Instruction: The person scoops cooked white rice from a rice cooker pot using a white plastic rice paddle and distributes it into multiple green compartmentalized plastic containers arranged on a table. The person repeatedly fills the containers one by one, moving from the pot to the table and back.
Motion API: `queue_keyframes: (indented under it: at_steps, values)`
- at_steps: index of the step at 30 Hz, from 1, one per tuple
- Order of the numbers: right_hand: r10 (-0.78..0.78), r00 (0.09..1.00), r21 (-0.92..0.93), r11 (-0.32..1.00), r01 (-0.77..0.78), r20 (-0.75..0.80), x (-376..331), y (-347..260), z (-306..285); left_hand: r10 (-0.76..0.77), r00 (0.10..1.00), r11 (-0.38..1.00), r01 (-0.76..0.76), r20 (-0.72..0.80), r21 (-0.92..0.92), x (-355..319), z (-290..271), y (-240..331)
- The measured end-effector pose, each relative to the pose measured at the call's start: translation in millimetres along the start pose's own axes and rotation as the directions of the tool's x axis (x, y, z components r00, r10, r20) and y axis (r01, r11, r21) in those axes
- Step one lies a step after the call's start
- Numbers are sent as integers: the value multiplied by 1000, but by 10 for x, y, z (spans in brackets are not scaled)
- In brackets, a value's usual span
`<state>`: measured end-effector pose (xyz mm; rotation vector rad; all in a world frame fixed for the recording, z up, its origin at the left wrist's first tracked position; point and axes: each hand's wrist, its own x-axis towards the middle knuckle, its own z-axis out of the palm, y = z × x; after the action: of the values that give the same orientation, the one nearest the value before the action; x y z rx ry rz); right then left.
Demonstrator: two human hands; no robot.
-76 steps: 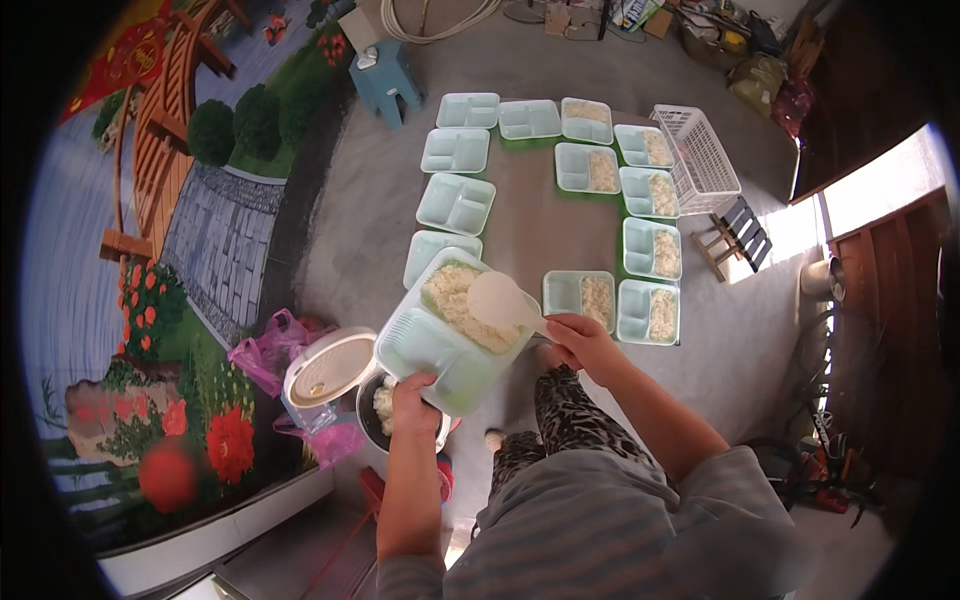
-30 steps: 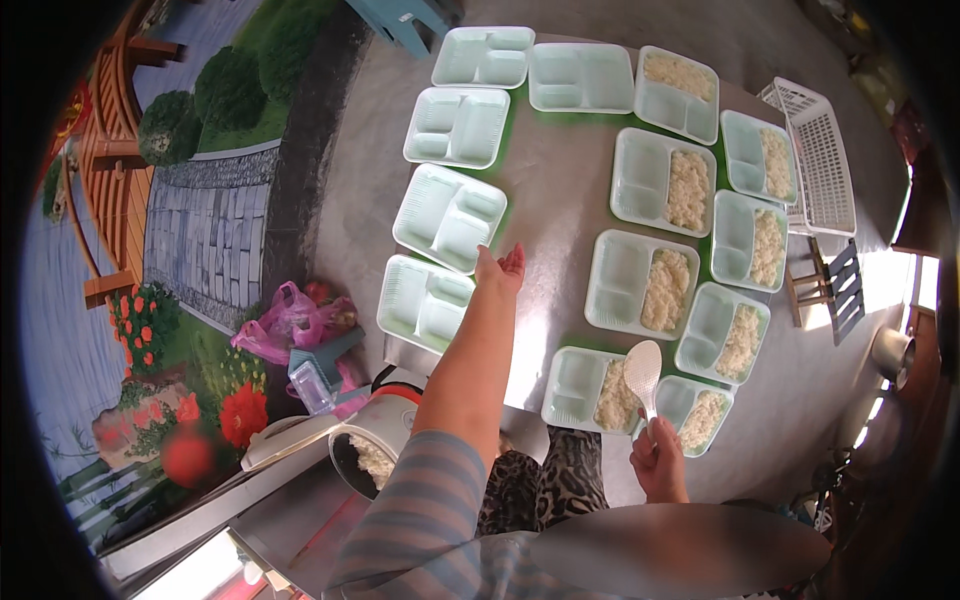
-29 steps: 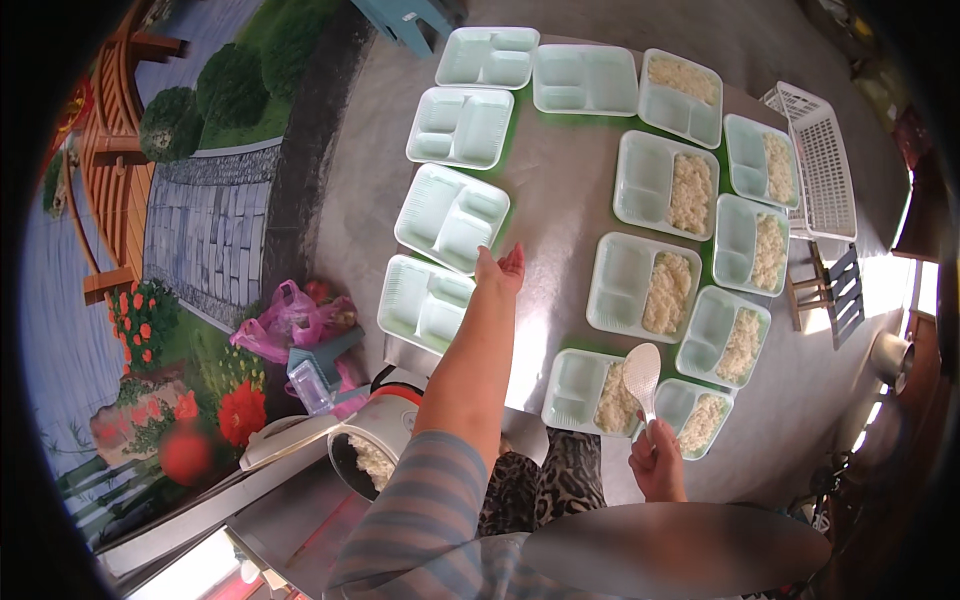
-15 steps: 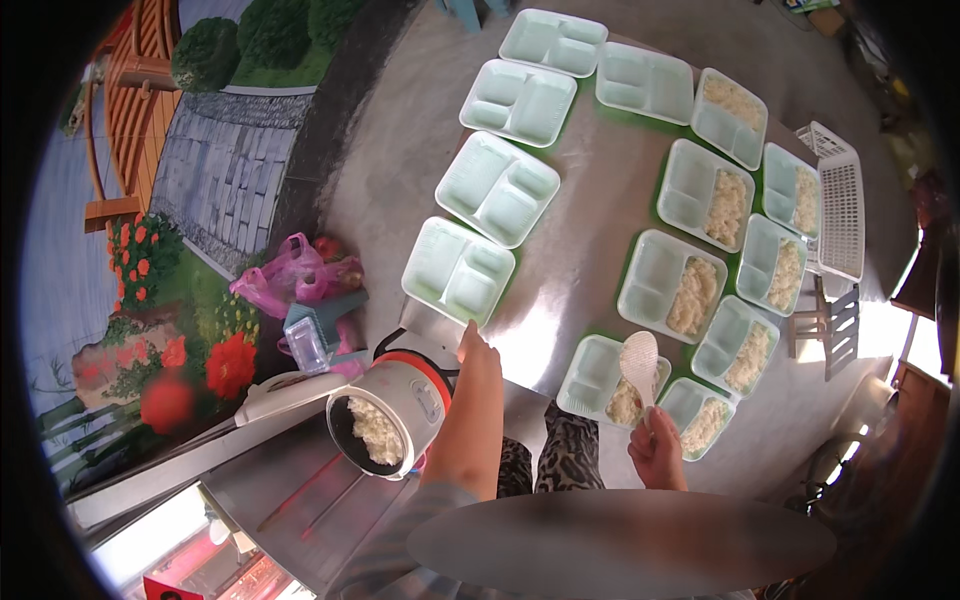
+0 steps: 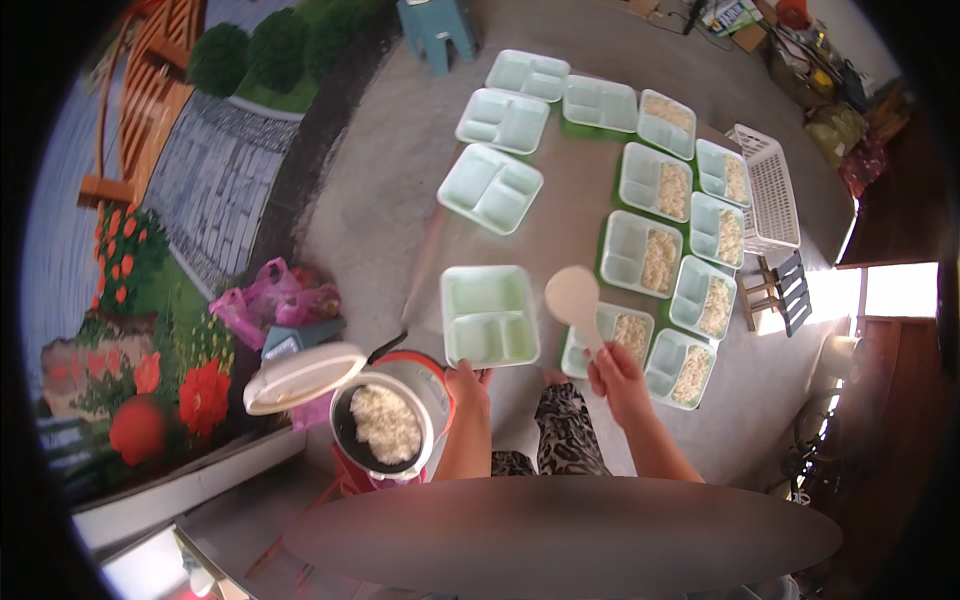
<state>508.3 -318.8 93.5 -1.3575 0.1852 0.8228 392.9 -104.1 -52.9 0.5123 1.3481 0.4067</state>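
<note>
My left hand [image 5: 469, 388] grips the near edge of an empty pale green meal tray [image 5: 490, 318] with three compartments, lifted at the table's near left. In my right hand [image 5: 622, 382] is a rice paddle [image 5: 573, 298], held by its handle with the blade pointing up and away. The blade hangs just right of the lifted tray, beside a tray with rice [image 5: 592, 352]. To the left of my left hand stands a rice cooker [image 5: 418, 385], lid [image 5: 305, 380] swung open, with cooked rice [image 5: 385, 425] inside its pot.
Several empty trays [image 5: 490, 188] line the table's [image 5: 560, 190] left and far sides. Several with rice [image 5: 640, 252] stand along the right. Beyond them are a white basket [image 5: 770, 190] and a small wooden stool [image 5: 780, 290]. Pink bags [image 5: 270, 300] lie left; a blue stool [image 5: 437, 30] stands far.
My left hand has taken hold of the nearest empty left tray and moved it toward me and right. The paddle has shifted left and away, toward that tray.
</note>
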Motion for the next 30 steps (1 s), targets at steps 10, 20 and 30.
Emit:
queue_keyframes:
  at_steps: [10,20,30]
  values:
    - [-347,918,-440,806,396,191,-760,568,1406,154,965,978,-179,214,103,-1524,-2296,1267]
    - [-15,965,-433,891,133,263,-1383,1808,2476,128,988,992,-126,90,-26,-1532,-4520,1129]
    - [72,834,-714,-480,510,547,-263,1867,2922,152,921,870,-297,359,394,-786,-4697,990]
